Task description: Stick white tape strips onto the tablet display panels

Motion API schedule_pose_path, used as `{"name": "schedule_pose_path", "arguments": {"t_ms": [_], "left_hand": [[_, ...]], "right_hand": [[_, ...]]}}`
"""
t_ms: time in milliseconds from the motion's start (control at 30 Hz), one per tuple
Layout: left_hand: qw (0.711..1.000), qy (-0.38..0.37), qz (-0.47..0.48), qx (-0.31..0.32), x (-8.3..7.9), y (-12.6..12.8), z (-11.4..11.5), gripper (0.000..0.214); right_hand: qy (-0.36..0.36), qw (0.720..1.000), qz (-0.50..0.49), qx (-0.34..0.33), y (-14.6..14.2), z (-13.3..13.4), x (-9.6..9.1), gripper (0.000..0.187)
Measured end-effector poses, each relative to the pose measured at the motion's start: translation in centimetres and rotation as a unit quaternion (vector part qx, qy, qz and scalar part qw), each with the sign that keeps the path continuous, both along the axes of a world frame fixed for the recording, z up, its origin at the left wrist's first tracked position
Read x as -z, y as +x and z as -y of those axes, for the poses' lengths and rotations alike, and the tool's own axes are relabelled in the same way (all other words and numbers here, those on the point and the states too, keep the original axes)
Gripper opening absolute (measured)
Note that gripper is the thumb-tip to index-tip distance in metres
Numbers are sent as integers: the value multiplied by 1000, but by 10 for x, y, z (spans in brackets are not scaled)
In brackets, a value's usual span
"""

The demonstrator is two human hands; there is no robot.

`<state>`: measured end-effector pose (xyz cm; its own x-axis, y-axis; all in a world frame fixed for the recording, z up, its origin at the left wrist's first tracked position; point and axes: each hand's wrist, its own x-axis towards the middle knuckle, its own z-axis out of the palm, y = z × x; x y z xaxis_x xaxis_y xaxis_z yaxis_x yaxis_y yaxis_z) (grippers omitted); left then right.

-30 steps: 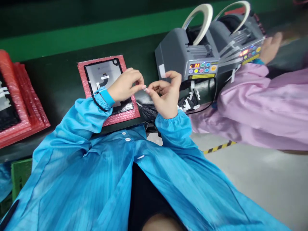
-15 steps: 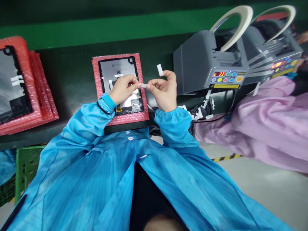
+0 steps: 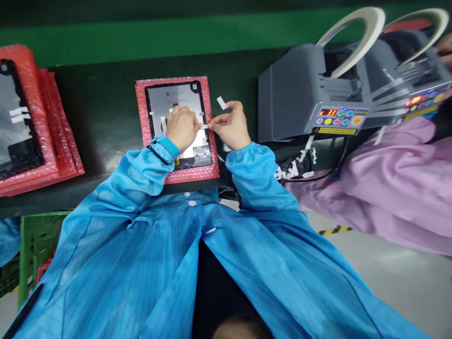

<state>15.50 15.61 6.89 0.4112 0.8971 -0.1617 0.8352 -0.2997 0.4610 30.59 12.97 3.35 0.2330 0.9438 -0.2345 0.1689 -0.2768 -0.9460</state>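
A short strip of white tape [image 3: 204, 126] spans the gap between my two hands at the right edge of a black-framed display panel [image 3: 187, 98]. My left hand [image 3: 181, 128] is over the panel, its fingers closed on the strip's left end. With thumb and finger, my right hand [image 3: 233, 126] pinches the other end. A second piece of tape [image 3: 221, 102] sticks to a raised finger of that hand. Under the panel lies red bubble wrap [image 3: 192, 176]. Several white tape pieces are on the panel; my left hand hides part of its middle.
Two grey tape dispensers [image 3: 289, 96] with large tape rolls stand at right. A co-worker's pink sleeve [image 3: 388, 183] is beside them. Tape scraps [image 3: 294, 169] cling to a black bag at the table edge. Another panel [image 3: 17, 136] lies on stacked red bubble wrap at left.
Both hands have moved the strip left and onto the panel's right edge. My left hand has turned further over the panel. The tape piece on my right finger has shifted left.
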Motion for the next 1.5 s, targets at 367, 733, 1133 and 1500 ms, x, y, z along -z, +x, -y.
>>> {"name": "schedule_pose_path", "arguments": {"t_ms": [367, 733, 1133, 1500], "left_hand": [[998, 33, 46, 9, 19, -2, 0, 18], [990, 70, 118, 13, 14, -26, -32, 16], [993, 2, 104, 49, 19, -21, -36, 15], [997, 14, 76, 4, 22, -11, -27, 19]], "right_hand": [[-33, 997, 68, -21, -4, -2, -1, 54], [72, 990, 73, -100, 26, 0, 5, 34], [55, 990, 86, -100, 15, -4, -5, 30], [33, 978, 179, -105, 2, -12, -2, 16]]}}
